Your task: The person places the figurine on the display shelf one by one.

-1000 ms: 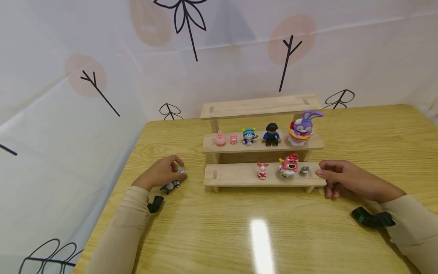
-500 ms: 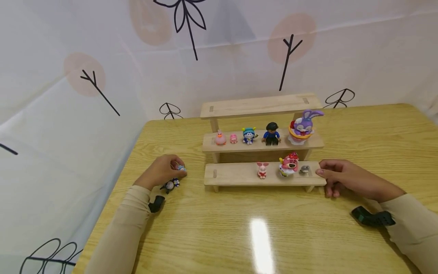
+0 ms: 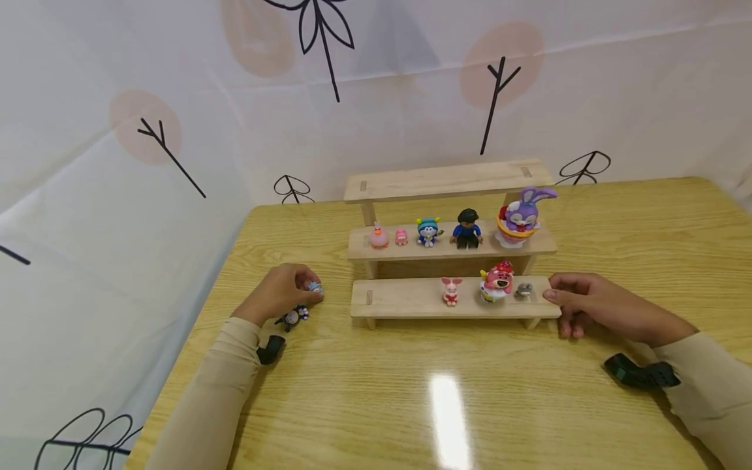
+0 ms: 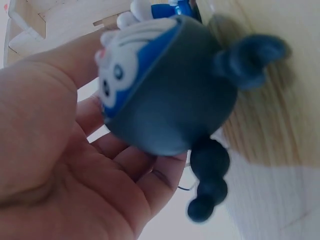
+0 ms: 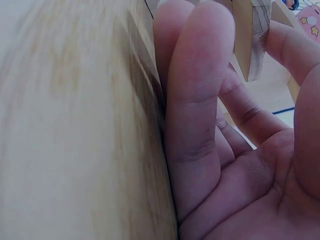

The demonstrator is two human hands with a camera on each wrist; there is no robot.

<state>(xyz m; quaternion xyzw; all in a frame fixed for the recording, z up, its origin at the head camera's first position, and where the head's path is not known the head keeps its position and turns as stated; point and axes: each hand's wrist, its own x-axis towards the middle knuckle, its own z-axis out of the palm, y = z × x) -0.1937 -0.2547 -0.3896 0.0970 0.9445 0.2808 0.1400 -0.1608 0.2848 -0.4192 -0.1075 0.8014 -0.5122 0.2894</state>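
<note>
My left hand (image 3: 282,292) pinches a small light-blue figurine (image 3: 315,289) between thumb and fingers, just above or on the table left of the shelf. Close under that hand lies a dark blue-grey figurine (image 3: 292,318) with a white face. In the left wrist view this dark figurine (image 4: 170,95) fills the middle and hides the pinched one. My right hand (image 3: 593,303) grips the right end of the low step of a wooden tiered shelf (image 3: 399,300), thumb at the top edge. The right wrist view shows the board's end (image 5: 254,40) between thumb and fingers, with other fingers (image 5: 195,100) against the table.
On the low step stand a pink piglet figurine (image 3: 450,292), a pink bear figurine (image 3: 497,282) and a small grey figurine (image 3: 523,290). The middle step carries several figurines, including a purple rabbit (image 3: 520,219). A patterned cloth (image 3: 399,111) hangs behind the table (image 3: 364,391).
My left fingers have closed round the light-blue figurine, and the hand has shifted very slightly right with it. The right hand stays at the shelf's end.
</note>
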